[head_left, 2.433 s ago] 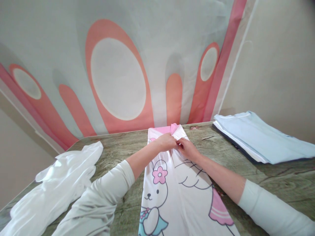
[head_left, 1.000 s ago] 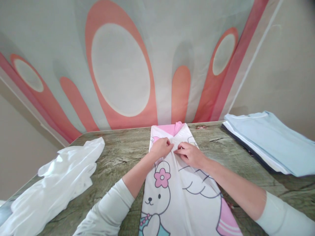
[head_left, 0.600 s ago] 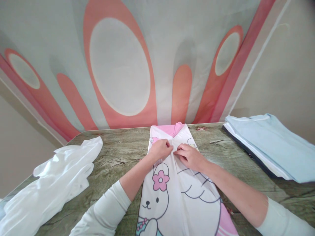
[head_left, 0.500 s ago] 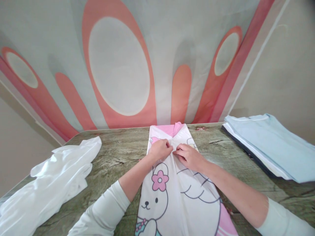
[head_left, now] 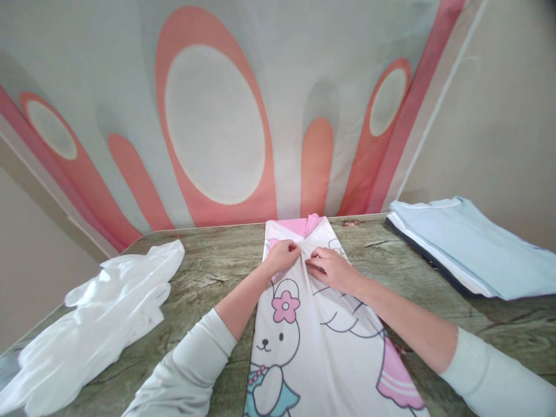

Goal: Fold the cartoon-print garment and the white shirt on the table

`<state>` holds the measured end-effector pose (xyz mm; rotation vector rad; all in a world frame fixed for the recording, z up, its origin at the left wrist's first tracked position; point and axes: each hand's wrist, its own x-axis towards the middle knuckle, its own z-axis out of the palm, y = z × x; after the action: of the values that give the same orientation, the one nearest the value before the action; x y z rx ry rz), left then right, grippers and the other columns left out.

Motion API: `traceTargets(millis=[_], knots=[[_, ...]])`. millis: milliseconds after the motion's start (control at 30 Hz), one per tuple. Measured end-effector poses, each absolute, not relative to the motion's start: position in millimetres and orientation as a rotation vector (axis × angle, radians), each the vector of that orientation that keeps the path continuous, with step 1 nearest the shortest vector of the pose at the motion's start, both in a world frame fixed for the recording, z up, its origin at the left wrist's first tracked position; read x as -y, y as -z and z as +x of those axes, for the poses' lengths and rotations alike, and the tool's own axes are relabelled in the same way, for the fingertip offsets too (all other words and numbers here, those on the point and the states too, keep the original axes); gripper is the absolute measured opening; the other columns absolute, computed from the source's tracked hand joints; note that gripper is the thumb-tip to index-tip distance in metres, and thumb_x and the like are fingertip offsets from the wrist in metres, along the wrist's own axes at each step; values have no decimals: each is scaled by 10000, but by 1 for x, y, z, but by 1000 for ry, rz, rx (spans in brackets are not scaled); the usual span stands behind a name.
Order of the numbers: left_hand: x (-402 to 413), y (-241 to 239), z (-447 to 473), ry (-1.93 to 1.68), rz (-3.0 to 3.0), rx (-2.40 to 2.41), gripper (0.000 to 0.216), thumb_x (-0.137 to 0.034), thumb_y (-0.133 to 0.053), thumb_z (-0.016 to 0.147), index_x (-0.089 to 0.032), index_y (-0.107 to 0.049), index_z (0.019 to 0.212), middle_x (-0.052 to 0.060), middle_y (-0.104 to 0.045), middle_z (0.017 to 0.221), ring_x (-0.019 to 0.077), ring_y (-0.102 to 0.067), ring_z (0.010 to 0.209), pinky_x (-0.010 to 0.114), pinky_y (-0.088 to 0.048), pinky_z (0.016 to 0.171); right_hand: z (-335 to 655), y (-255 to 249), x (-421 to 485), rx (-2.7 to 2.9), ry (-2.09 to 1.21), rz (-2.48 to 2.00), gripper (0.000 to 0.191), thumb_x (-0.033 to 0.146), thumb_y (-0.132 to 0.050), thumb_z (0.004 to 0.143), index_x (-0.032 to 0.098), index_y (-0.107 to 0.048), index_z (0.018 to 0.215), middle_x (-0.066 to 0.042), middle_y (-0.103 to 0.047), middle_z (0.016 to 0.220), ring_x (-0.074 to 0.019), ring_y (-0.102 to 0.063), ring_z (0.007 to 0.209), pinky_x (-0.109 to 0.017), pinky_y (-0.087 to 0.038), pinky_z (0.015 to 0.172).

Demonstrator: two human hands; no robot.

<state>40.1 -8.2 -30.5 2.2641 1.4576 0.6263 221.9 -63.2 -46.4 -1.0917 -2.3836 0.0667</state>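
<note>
A white garment with a pink collar and cartoon animal prints (head_left: 328, 370) lies lengthwise before me, its sides folded in so that two edges meet along a middle line. At that line, below the collar, my left hand (head_left: 282, 256) is closed, pinching the cloth between thumb and fingers. Just to the right of it, my right hand (head_left: 332, 270) has bent fingers closed on the fabric by the same line; its thumb is mostly hidden. The lower end of the garment runs out of view toward me.
A crumpled white cloth (head_left: 117, 318) lies on the wood-patterned table (head_left: 212, 255) at the left. At the right sits a stack of folded clothes (head_left: 473, 246), light blue on top, white and dark below. A wall hanging with red-orange shapes (head_left: 217, 211) stands behind the table's far edge.
Both hands have moved slightly up along the middle line and stay close together. The view has shifted a little, showing more of the garment's lower print.
</note>
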Motion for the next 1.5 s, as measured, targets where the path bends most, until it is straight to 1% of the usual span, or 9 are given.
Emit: traceTargets(millis=[267, 500, 667, 800, 933, 1000, 1133, 1233, 1500], knots=[[8, 35, 38, -646, 2289, -1443, 188, -280, -491, 795, -157, -627, 755, 19, -658, 754, 149, -594, 693, 228, -420, 627, 220, 40, 67, 2423, -47, -1123, 203, 330, -534, 867, 265, -678, 995, -57, -559, 910, -186, -519, 831, -326, -363, 723], [16, 33, 45, -632, 2274, -1548, 250, -426, -554, 763, -178, -583, 772, 19, -642, 740, 166, -590, 669, 244, -417, 596, 222, 46, 59, 2251, -286, -1095, 191, 112, -523, 811, 194, -672, 900, -36, -586, 821, -146, -544, 737, -262, -415, 673], [20, 37, 51, -614, 2278, -1643, 201, -336, -604, 706, -181, -567, 828, 35, -637, 784, 189, -599, 711, 252, -414, 593, 221, 52, 57, 2191, -282, -1114, 176, 59, -521, 765, 177, -643, 812, -28, -576, 801, -141, -539, 725, -254, -418, 665], [19, 37, 49, -631, 2312, -1632, 173, -251, -561, 729, -183, -557, 889, 29, -636, 803, 180, -597, 737, 250, -415, 620, 221, 55, 56, 2178, -294, -1110, 191, 44, -522, 745, 179, -632, 822, -27, -570, 824, -142, -540, 740, -258, -421, 679], [19, 34, 47, -659, 2377, -1565, 145, -175, -506, 749, -185, -575, 876, 29, -637, 854, 167, -587, 778, 249, -421, 673, 221, 57, 55, 2180, -285, -1098, 202, 46, -524, 742, 182, -631, 846, -33, -570, 856, -148, -539, 768, -268, -423, 702], [20, 34, 47, -666, 2406, -1538, 132, -183, -499, 760, -184, -592, 854, 37, -633, 883, 167, -583, 792, 251, -423, 695, 221, 57, 55, 2181, -282, -1102, 193, 60, -518, 756, 182, -630, 855, -35, -564, 856, -147, -535, 761, -269, -423, 700], [20, 36, 49, -673, 2427, -1540, 137, -289, -526, 774, -182, -606, 803, 53, -624, 884, 185, -585, 787, 267, -428, 698, 221, 58, 55, 2186, -284, -1107, 180, 63, -518, 754, 177, -625, 843, -31, -552, 831, -146, -527, 744, -270, -420, 690], [18, 39, 50, -673, 2412, -1572, 184, -336, -566, 748, -177, -598, 833, 56, -623, 868, 195, -589, 784, 269, -433, 679, 221, 58, 55, 2184, -276, -1097, 185, 46, -515, 743, 176, -618, 824, -28, -548, 824, -148, -526, 749, -270, -419, 689], [13, 42, 45, -644, 2424, -1572, 209, -185, -543, 732, -190, -551, 941, 5, -637, 804, 155, -595, 725, 228, -422, 619, 222, 56, 55, 2180, -315, -1085, 213, 40, -511, 743, 177, -628, 856, -37, -565, 867, -150, -539, 782, -272, -425, 711]])
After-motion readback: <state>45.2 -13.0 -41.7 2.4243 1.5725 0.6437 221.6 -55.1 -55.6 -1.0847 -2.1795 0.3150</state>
